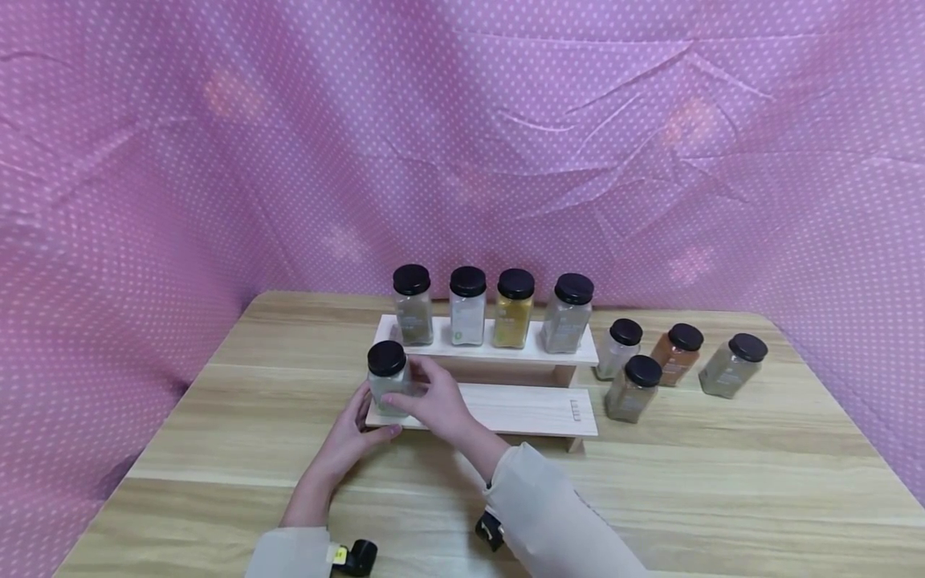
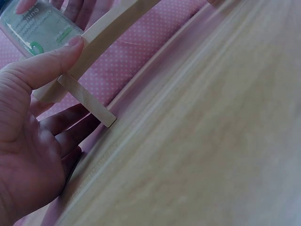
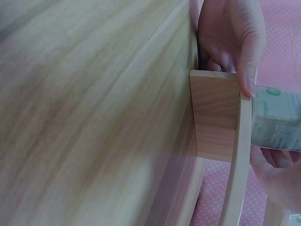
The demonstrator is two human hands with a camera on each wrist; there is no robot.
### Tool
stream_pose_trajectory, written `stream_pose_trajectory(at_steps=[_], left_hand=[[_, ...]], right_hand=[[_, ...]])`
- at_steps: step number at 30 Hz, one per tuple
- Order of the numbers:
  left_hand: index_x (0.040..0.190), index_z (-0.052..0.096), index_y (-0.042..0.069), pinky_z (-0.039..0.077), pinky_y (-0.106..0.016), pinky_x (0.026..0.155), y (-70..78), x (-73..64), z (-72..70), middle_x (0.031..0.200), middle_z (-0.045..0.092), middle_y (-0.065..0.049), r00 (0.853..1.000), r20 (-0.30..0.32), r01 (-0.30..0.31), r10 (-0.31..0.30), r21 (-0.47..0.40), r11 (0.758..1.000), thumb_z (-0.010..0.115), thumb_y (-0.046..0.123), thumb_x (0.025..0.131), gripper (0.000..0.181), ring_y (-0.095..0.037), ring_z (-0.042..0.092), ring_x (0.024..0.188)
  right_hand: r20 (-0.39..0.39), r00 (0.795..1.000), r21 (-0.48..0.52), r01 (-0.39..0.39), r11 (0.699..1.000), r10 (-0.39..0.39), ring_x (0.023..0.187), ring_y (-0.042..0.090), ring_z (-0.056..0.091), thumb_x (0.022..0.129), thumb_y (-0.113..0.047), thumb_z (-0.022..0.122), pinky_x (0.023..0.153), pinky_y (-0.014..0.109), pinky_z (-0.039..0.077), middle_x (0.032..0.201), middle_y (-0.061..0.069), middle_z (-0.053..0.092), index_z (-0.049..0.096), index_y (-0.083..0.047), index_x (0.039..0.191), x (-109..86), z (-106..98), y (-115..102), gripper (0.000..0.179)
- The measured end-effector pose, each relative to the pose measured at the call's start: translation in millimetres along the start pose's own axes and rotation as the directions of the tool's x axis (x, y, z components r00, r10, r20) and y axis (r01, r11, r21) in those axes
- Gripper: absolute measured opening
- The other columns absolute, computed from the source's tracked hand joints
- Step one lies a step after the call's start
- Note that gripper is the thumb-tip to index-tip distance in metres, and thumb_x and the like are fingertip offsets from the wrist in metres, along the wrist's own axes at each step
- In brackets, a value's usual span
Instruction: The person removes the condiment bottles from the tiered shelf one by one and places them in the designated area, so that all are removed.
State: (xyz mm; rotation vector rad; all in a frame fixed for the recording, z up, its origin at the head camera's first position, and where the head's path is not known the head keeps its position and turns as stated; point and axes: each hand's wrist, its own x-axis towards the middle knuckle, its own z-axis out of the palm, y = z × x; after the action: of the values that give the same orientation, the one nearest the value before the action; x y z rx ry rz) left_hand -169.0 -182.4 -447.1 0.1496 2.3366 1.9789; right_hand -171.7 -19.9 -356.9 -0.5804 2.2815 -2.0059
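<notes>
A glass spice jar point(image 1: 385, 385) with a black lid and pale contents stands upright at the left end of the lower shelf of a two-tier wooden rack point(image 1: 516, 409). My right hand point(image 1: 441, 408) holds this jar from the right, thumb in front and fingers behind. At the rack's left end, my left hand point(image 1: 347, 443) grips the lower shelf; in the left wrist view its thumb point(image 2: 56, 63) lies on the shelf edge, with the fingers beside the leg. The right wrist view shows the jar's base point(image 3: 268, 134) against the shelf board.
Along the upper shelf stand a brown-grey jar point(image 1: 414, 319), a white jar point(image 1: 467, 321), a yellow jar point(image 1: 512, 323) and a greyish jar point(image 1: 565, 327). Several more jars, one with orange-brown powder point(image 1: 674, 363), stand on the wooden table point(image 1: 723, 482) right of the rack. Pink dotted cloth point(image 1: 462, 160) hangs behind.
</notes>
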Motion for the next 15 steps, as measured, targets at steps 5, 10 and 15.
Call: stream_pose_trajectory(at_steps=[5, 10, 15], left_hand=[[0.136, 0.021, 0.023, 0.011, -0.042, 0.1, 0.9, -0.3, -0.1, 0.139, 0.022, -0.009, 1.0, 0.004, 0.009, -0.009, 0.008, 1.0, 0.072, 0.017, 0.07, 0.084, -0.022, 0.016, 0.126], [0.135, 0.022, 0.023, 0.011, -0.042, 0.1, 0.2, 0.0, -0.4, 0.139, 0.022, -0.009, 1.0, 0.001, 0.004, -0.004, 0.003, 1.0, 0.072, 0.017, 0.07, 0.083, -0.022, 0.016, 0.126], [0.136, 0.021, 0.024, 0.01, -0.044, 0.1, -0.6, -0.3, -1.3, 0.139, 0.023, -0.008, 1.0, 0.003, -0.002, 0.002, 0.012, 1.0, 0.072, 0.017, 0.069, 0.084, -0.023, 0.017, 0.126]], right_hand=[[-0.023, 1.0, 0.002, -0.004, 1.0, 0.004, 0.097, 0.031, 0.051, 0.07, 0.001, 0.069, 0.084, 0.04, 0.04, 0.102, 0.02, 0.055, 0.051, 0.006, 0.11, 0.6, 1.0, -0.3, 0.044], [-0.034, 0.999, 0.011, 0.005, 1.0, -0.005, 0.095, 0.03, 0.052, 0.069, 0.003, 0.069, 0.081, 0.035, 0.043, 0.101, 0.02, 0.056, 0.052, 0.006, 0.109, 1.4, 1.8, 0.8, 0.043], [-0.039, 0.999, 0.017, 0.022, 1.0, -0.021, 0.095, 0.03, 0.053, 0.069, 0.005, 0.068, 0.08, 0.032, 0.043, 0.101, 0.019, 0.057, 0.053, 0.005, 0.109, 0.3, 1.5, 1.5, 0.043]])
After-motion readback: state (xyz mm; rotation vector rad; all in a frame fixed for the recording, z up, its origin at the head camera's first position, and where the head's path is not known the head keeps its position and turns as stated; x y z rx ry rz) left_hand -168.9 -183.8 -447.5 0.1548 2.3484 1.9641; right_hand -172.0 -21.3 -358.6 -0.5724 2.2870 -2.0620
